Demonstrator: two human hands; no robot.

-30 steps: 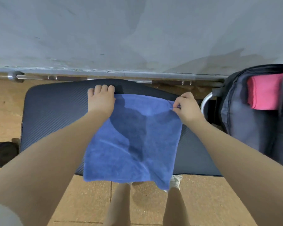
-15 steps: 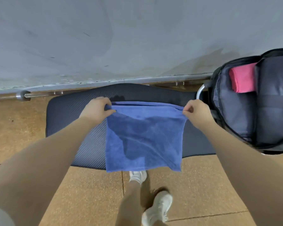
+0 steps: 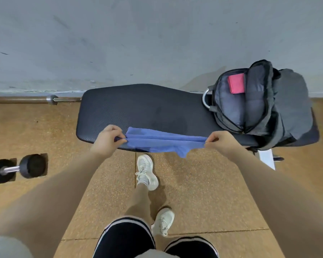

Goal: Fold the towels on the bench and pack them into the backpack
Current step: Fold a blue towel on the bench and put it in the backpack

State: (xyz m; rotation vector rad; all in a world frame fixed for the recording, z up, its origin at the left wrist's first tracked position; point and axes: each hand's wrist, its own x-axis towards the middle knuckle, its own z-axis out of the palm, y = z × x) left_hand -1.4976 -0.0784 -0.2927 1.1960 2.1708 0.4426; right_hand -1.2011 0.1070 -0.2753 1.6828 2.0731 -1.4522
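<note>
the soft blue microfibre towel (image 3: 162, 142), which a second ago lay spread flat across the dark padded workout bench (image 3: 138, 107), is now lifted clear of the pad and stretched into a narrow doubled band over the bench's near edge, one loose corner drooping below it. the left hand (image 3: 106, 140) pinches the left end with curled fingers and thumb, and the right hand (image 3: 219, 143) pinches the right end the same way; half a second ago the same grips held the cloth hanging as a full sheet. the person has also stepped back, so more floor shows, with a black dumbbell (image 3: 17, 167) to the left. this reads as a fold being made in the air, with another fold probably needed before packing. the open grey backpack (image 3: 280, 108) stands on the bench's right end, well apart from the towel, with a folded pink towel (image 3: 236, 83) already inside.
</note>
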